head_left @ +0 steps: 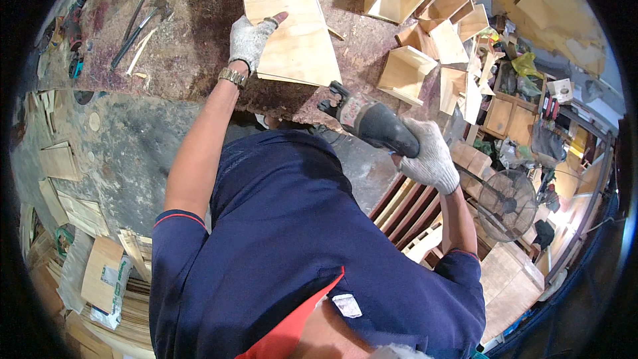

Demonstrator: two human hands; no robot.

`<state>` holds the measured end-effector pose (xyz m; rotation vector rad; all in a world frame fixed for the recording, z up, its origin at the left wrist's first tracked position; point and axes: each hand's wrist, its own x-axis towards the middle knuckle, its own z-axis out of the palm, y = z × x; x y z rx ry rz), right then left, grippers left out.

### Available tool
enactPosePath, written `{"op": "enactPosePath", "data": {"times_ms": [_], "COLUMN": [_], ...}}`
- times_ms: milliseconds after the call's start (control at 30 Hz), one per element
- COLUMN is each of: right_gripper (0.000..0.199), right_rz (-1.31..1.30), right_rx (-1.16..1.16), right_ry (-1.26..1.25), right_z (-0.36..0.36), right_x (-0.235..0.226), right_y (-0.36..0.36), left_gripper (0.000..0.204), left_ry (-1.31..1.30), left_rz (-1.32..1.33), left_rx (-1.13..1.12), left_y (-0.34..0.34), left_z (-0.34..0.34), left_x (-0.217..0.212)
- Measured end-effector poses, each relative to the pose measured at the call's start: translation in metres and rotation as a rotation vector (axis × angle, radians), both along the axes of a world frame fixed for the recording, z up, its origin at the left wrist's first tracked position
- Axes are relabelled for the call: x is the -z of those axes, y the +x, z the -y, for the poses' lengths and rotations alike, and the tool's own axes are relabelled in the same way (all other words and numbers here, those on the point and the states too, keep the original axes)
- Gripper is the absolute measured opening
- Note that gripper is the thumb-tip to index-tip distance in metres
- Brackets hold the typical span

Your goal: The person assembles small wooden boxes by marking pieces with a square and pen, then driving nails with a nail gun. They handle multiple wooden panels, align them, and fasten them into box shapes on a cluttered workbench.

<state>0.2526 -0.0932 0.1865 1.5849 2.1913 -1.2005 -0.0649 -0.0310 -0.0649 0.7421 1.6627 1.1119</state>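
Note:
My left hand, in a grey fingerless glove with a metal watch at the wrist, presses flat on a plywood board lying on the worn workbench. My right hand, in a white knit glove, grips a black and grey power tool held just off the bench's near edge, its nose pointing toward the board's near side. My dark blue shirt fills the lower middle of the view.
Several open plywood boxes stand on the bench to the right of the board. A hammer and other hand tools lie at the bench's left. Wood offcuts litter the floor at left. A floor fan stands at right.

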Motion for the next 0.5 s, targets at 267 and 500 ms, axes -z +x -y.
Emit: {"op": "enactPosePath", "data": {"times_ms": [267, 500], "right_gripper": [0.033, 0.036], "right_rz": [0.096, 0.117], "right_rx": [-0.168, -0.222], "right_ry": [0.012, 0.057], "right_z": [-0.032, -0.033], "right_x": [0.020, 0.022], "right_y": [-0.012, -0.007], "left_gripper": [0.062, 0.072], "left_ry": [0.026, 0.028], "left_rz": [-0.118, -0.144], "left_rx": [0.017, -0.018], "left_y": [-0.004, -0.002], "left_z": [0.000, 0.002], "left_x": [0.006, 0.017]}}
